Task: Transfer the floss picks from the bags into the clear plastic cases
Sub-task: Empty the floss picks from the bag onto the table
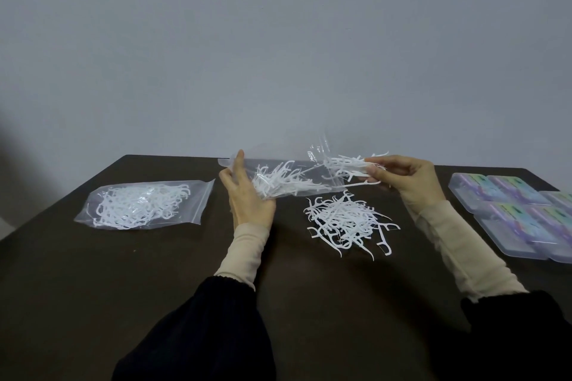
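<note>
A dark brown table (93, 288) fills the lower half of the view, set against a plain grey wall (278, 40). At the table's right edge lies a cluster of clear plastic cases (507, 213), flat and touching one another, with purple and green labels showing through their lids; whether they hold any picks cannot be told. On the left side of the table rests a sealed-looking clear zip bag (145, 206), lying flat and full of white floss picks. Between the two arms, held above the table, is a second clear bag (278, 176) with a smaller clump of picks still inside it. The left hand (247, 198) grips this bag at its left end, thumb raised on the near face and fingers curled behind the plastic. The right hand (408, 179) is at the bag's open right end, its fingers pinched closed around a bunch of floss picks (349, 167) at the mouth of the bag. Below the raised bag, on the bare table near the right forearm, sits a loose heap of floss picks (346, 223), a few strays lying just beside it.
</note>
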A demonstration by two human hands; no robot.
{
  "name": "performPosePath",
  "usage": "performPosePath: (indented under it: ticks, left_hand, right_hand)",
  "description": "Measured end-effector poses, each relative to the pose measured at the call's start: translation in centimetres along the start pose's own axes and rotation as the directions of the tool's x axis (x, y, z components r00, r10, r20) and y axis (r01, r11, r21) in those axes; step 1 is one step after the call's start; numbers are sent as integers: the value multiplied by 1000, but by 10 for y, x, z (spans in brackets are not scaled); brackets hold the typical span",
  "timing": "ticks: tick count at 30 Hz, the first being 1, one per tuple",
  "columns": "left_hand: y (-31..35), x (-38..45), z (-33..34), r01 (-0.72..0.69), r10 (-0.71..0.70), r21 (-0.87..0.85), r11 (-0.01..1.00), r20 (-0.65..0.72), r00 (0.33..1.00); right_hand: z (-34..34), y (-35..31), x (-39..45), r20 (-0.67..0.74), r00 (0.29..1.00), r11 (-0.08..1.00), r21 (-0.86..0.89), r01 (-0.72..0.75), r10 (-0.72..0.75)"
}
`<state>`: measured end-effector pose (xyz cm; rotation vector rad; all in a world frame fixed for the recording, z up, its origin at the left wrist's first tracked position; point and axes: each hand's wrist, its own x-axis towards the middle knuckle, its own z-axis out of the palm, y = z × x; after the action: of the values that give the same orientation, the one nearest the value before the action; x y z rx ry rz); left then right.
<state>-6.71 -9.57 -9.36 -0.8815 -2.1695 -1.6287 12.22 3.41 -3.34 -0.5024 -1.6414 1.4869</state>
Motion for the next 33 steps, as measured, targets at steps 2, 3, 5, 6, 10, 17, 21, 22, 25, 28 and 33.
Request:
performPosePath:
  ticks: [2, 3, 5, 6, 10, 17, 21, 22, 25, 28, 33]
  left_hand:
    - [-1, 1, 0, 22, -22, -2, 1000, -10, 1000]
    - [-1, 1, -1, 36, -36, -3, 999, -11, 999]
    - [0, 0, -1, 69, -69, 1, 998, -12, 998]
    - [0, 0, -1, 81, -81, 6, 997, -18, 997]
    - [0, 0, -2, 119, -119, 13, 993, -33, 992]
    - [4, -2, -3, 152, -151, 12, 988, -48, 987]
    - [4, -1, -4, 180, -180, -10, 984, -77, 981]
    - [3, 0, -3, 173, -174, -15, 985, -87, 981]
    - [3, 1, -3, 173, -175, -28, 985, -108, 979]
    - [4, 1, -3, 178, -182, -40, 983, -130, 975]
    - [6, 0, -2, 168, -172, -37, 985, -130, 977]
  right_hand:
    - [-3, 1, 1, -18, 999, 999, 29, -29, 30]
    - [-5, 2, 1, -27, 999, 998, 46, -46, 47]
    - [-9, 4, 2, -50, 994, 990, 109, -93, 99]
    - [-11, 5, 2, -59, 989, 982, 145, -123, 133]
    - [-20, 11, 3, -83, 967, 941, 263, -211, 240]
    - [-22, 29, 3, -93, 932, 893, 331, -304, 351]
    - [-22, 32, 3, -74, 920, 900, 254, -355, 384]
    - [-21, 32, 2, -66, 926, 912, 211, -352, 373]
    - [-15, 33, 2, -44, 943, 944, 32, -328, 330]
    - [-11, 35, 1, -9, 966, 945, -209, -253, 257]
    - [-5, 35, 1, 87, 988, 840, -539, -61, 128]
